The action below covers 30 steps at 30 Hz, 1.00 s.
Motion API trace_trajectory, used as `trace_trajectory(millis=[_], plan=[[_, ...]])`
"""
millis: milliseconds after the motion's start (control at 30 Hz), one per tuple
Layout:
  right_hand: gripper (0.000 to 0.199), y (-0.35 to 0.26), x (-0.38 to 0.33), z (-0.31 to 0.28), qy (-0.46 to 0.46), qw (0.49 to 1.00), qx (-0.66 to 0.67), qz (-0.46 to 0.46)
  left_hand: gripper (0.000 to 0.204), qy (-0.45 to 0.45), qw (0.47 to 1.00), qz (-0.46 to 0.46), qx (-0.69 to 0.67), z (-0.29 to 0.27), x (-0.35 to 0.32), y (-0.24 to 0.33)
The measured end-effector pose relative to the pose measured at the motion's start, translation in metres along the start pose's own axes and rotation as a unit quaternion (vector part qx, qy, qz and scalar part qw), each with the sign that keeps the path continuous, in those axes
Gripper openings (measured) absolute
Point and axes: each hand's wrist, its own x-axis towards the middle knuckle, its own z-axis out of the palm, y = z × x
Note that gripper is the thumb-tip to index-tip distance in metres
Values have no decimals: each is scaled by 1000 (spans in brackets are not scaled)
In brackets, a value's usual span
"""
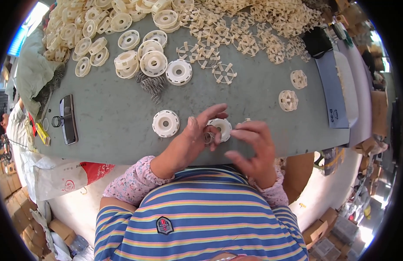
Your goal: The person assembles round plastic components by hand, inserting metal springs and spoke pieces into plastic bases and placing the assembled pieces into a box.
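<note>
My left hand (pixel 193 138) rests on the grey table (pixel 114 117) near its front edge, fingers curled around a cream round plastic disc (pixel 222 127) and a small metal spring (pixel 209 138). My right hand (pixel 253 143) hovers just right of the disc, fingers bent and slightly apart, its fingertips touching the disc's rim; whether it grips anything is unclear. Another cream disc (pixel 166 123) lies flat just left of my left hand. A bundle of metal springs (pixel 150 83) lies farther back.
Piles of cream discs (pixel 93 30) fill the far left, and cream spoked wheels (pixel 253 26) the far right. Two assembled wheels (pixel 288 100) lie at the right. A dark phone (pixel 68 118) lies at the left. Cardboard boxes stand on the floor around.
</note>
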Motion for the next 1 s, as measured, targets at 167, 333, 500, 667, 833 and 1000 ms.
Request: trace_trajectory(millis=[167, 333, 500, 667, 833, 1000], plan=[[41, 5, 8, 23, -51, 993, -62, -90, 104, 5, 998, -48, -34, 17, -1, -2], [37, 22, -1, 15, -13, 1000, 9, 25, 62, 60, 934, 150, 318, -6, -8, 0], [36, 32, -2, 29, -62, 997, -53, -3, 73, 90, 872, 47, 479, 7, -14, 7], [33, 28, 0, 25, -72, 991, -112, -5, 75, 86, 838, 75, 533, -3, -5, -9], [38, 30, 2, 20, -87, 988, -128, -7, 74, 68, 842, 56, 533, -5, -1, -8], [54, 40, -9, -28, -69, 985, -117, 104, 69, 59, 843, 55, 532, -8, -1, -9]])
